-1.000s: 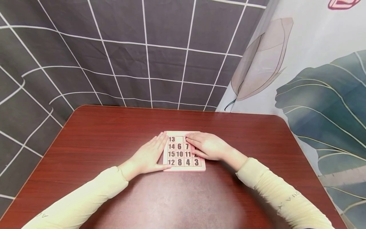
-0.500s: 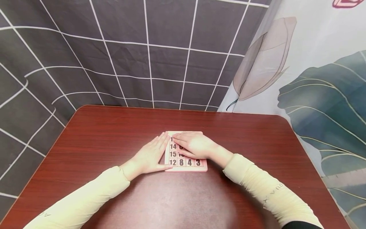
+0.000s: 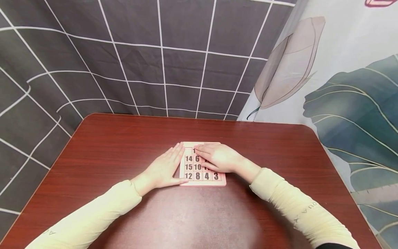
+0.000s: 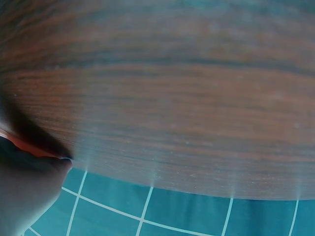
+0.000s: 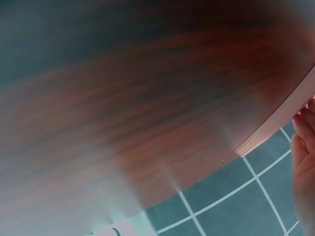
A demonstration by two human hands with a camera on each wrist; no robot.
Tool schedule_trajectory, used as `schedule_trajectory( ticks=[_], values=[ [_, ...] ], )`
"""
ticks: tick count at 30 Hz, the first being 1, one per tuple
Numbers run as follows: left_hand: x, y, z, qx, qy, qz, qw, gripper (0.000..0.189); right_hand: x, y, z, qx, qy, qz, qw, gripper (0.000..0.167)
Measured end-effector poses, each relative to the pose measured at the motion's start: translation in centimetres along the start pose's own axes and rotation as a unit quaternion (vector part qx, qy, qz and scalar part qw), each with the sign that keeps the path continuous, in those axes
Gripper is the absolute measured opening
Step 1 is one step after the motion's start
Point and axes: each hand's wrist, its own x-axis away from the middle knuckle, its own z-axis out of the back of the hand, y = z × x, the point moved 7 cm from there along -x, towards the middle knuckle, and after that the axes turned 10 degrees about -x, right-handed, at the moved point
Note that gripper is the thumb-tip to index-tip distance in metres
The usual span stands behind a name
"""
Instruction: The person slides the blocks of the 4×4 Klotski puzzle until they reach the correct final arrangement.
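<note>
A pale sliding number puzzle (image 3: 202,184) lies flat on the dark red table. Along its left edge my left hand (image 3: 161,170) rests with straight fingers, the thumb at the lower left corner. My right hand (image 3: 221,158) lies across the upper right of the tiles, fingers extended and fingertips on the top row. The top left slot (image 3: 188,151) has no tile. Beside it, a tile starting with 1 is partly under the fingertips. Visible rows include 14, 6; 15, 10; and 12, 8, 4, 3. The right hand covers the other tiles.
The wooden table (image 3: 124,138) runs back to a dark grey curtain (image 3: 180,65) with a white grid. At the right hangs a pale curtain (image 3: 339,45) with large leaf prints. Both wrist views show mostly table surface and curtain.
My right hand has slid left over the top row, then slightly back right. The 13 tile has left the top left slot, which is now bare. My left hand stays in place.
</note>
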Motion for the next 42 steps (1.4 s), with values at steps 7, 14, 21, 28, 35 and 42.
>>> schedule_trajectory(
  ticks=[7, 14, 21, 28, 35, 42],
  values=[
    [0.0, -0.1, -0.2, -0.002, -0.002, 0.0, 1.0, 0.111, 0.6, 0.2, -0.2, -0.002, 0.003, 0.006, 1.0, 0.05],
    [0.1, -0.1, -0.4, -0.002, -0.003, 0.0, 1.0, 0.111, 0.4, -1.0, -0.2, 0.005, 0.004, 0.028, 0.9996, 0.055],
    [0.0, 0.0, -0.4, -0.006, 0.001, -0.005, 1.0, 0.11, 0.0, -2.8, -0.7, 0.024, -0.008, 0.062, 0.9978, 0.053],
    [0.0, 0.1, -0.1, -0.009, -0.001, -0.003, 1.0, 0.111, -0.3, -2.9, -0.8, 0.035, -0.014, 0.054, 0.9978, 0.053],
    [0.0, 0.0, 0.0, -0.011, -0.004, -0.001, 0.9999, 0.111, -1.1, -2.1, -0.6, 0.022, -0.02, 0.046, 0.9985, 0.055],
    [0.0, 0.1, 0.1, -0.01, -0.002, -0.003, 0.9999, 0.111, -1.7, -1.4, -0.1, 0.043, 0.022, 0.047, 0.9977, 0.049]
  ],
)
